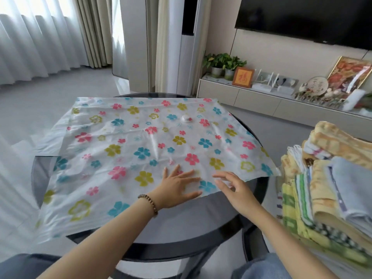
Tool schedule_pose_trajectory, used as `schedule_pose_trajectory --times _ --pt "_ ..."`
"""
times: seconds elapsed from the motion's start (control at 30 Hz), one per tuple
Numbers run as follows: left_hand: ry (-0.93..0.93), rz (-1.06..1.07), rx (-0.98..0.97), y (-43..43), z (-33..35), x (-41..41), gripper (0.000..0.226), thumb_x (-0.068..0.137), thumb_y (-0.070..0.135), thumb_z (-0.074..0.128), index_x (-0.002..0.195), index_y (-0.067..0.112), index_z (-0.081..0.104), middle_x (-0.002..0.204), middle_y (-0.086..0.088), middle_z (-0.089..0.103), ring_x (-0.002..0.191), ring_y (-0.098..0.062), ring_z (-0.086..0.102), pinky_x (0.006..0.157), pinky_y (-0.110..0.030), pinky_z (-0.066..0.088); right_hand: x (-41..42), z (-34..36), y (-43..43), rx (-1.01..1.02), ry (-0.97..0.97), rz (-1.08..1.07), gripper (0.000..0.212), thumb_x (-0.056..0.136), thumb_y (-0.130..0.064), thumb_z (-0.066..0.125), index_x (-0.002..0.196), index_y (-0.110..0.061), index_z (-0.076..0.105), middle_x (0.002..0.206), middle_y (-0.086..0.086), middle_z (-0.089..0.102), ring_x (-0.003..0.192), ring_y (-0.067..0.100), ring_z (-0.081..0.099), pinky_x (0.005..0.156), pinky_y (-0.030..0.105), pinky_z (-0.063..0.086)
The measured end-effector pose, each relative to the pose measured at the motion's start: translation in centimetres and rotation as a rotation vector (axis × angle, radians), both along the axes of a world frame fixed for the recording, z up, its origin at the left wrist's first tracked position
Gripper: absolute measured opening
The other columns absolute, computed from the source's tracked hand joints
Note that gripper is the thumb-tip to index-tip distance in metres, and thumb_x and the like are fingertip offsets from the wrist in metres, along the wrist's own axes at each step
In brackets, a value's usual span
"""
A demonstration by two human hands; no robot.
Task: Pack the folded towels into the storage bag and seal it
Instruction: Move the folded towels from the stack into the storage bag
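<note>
A thin, crinkled plastic storage bag [141, 150] printed with coloured flowers lies flat over the round, glossy black worktop [201, 236], a small white valve [186, 118] near its middle. The left hand [177, 188] presses flat on the bag's near edge, fingers [189, 175] spread. The right hand [234, 187] hovers just beside it, fingers loosely parted, holding nothing. Right of the worktop stands a stack of folded terry towels [326, 190].

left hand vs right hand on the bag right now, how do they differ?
The left hand lies flat, palm down, fingers spread on the storage bag; the right hand is raised with fingers curled at the bag's near edge. The left wrist wears a bead bracelet; the right wrist is bare. Both are empty, with no closed grip, and neither touches the towels.
</note>
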State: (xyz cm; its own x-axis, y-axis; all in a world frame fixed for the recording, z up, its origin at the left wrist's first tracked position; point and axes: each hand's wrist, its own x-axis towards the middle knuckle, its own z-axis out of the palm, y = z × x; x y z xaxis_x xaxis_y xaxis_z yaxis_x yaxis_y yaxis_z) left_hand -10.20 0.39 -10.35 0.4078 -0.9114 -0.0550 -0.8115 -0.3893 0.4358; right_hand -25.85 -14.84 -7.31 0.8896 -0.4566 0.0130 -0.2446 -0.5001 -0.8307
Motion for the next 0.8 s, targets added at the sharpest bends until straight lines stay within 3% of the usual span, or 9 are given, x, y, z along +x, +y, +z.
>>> schedule_pose_trajectory --times 0.07,0.13,0.2,0.27,0.4,0.5,0.63,0.7,0.8 --pt "0.054 0.009 -0.048 -0.9 0.6 -0.3 0.052 0.086 0.063 0.039 0.132 0.04 0.047 0.147 0.011 0.037 0.142 -0.026 0.013 0.114 -0.054 0.001 -1.1 -0.3 0.0 0.05 -0.006 -0.062 0.011 0.093 -0.033 0.056 0.101 -0.032 0.064 0.111 -0.014 0.06 0.106 -0.003 0.054 0.076 0.002 0.042" --pt "0.129 0.021 -0.099 -1.5 1.3 -0.5 0.041 0.089 0.051 0.047 0.123 0.031 0.059 0.135 0.005 0.054 0.132 -0.023 0.036 0.111 -0.043 0.023 -1.9 -0.5 0.0 0.127 -0.042 -0.148 0.009 0.091 -0.03 0.059 0.095 -0.024 0.064 0.102 -0.007 0.065 0.1 0.005 0.059 0.077 0.011 0.048" --pt "0.192 0.033 -0.157 -1.8 1.9 -0.4 0.03 0.092 0.035 0.053 0.113 0.02 0.067 0.118 -0.001 0.066 0.109 -0.02 0.058 0.097 -0.034 0.043 -2.3 -0.7 0.0 0.217 -0.092 -0.221 0.007 0.091 -0.025 0.06 0.088 -0.02 0.064 0.093 -0.002 0.067 0.092 0.013 0.064 0.069 0.013 0.051" --pt "0.185 0.064 -0.194 -2.1 2.4 -0.5 0.022 0.091 0.024 0.056 0.103 0.014 0.071 0.105 -0.001 0.072 0.093 -0.017 0.065 0.088 -0.031 0.05 -2.6 -0.8 0.2 0.256 -0.099 -0.225 0.009 0.093 -0.024 0.058 0.088 -0.023 0.066 0.092 -0.005 0.068 0.089 0.008 0.065 0.065 0.01 0.05" --pt "0.198 0.164 -0.212 -2.6 2.9 -0.7 0.018 0.093 0.023 0.052 0.096 0.017 0.07 0.085 0.007 0.073 0.071 -0.008 0.066 0.071 -0.026 0.054 -1.6 -1.2 0.5 0.225 -0.054 -0.128 0.015 0.095 -0.03 0.052 0.102 -0.037 0.063 0.105 -0.027 0.061 0.099 -0.007 0.057 0.082 0.01 0.045" --pt "0.15 0.205 -0.23 -2.3 3.1 -0.8 0.02 0.094 0.032 0.047 0.096 0.024 0.065 0.064 0.016 0.061 0.055 -0.001 0.057 0.053 -0.016 0.045 -0.7 -1.5 0.4 0.243 -0.052 -0.119 0.018 0.097 -0.029 0.049 0.11 -0.034 0.061 0.111 -0.02 0.061 0.1 -0.007 0.055 0.079 0.008 0.046" --pt "0.029 0.09 -0.225 -2.3 4.8 0.0 0.023 0.083 0.044 0.06 0.091 0.024 0.067 0.055 0.012 0.045 0.047 -0.004 0.041 0.048 -0.016 0.032 -0.4 -1.7 -0.6 0.256 -0.096 -0.203 0.025 0.095 -0.033 0.052 0.117 -0.023 0.06 0.113 -0.014 0.062 0.106 -0.004 0.054 0.072 -0.004 0.04" --pt "0.026 0.049 -0.258 -2.8 6.4 0.7 0.021 0.081 0.039 0.065 0.091 0.022 0.072 0.056 0.009 0.048 0.048 -0.005 0.039 0.05 -0.017 0.034 -0.3 -1.1 -1.6 0.249 -0.111 -0.238 0.033 0.095 -0.036 0.051 0.123 -0.02 0.056 0.118 -0.014 0.058 0.111 0.0 0.052 0.08 0.001 0.04" --pt "0.092 0.118 -0.468 -4.0 9.6 1.8 0.015 0.083 0.03 0.065 0.09 0.019 0.073 0.067 0.0 0.063 0.05 -0.007 0.044 0.05 -0.018 0.039 -0.4 -0.4 -3.7 0.269 -0.087 -0.27 0.046 0.097 -0.045 0.04 0.13 -0.015 0.053 0.124 -0.009 0.057 0.119 0.008 0.049 0.1 0.021 0.035"
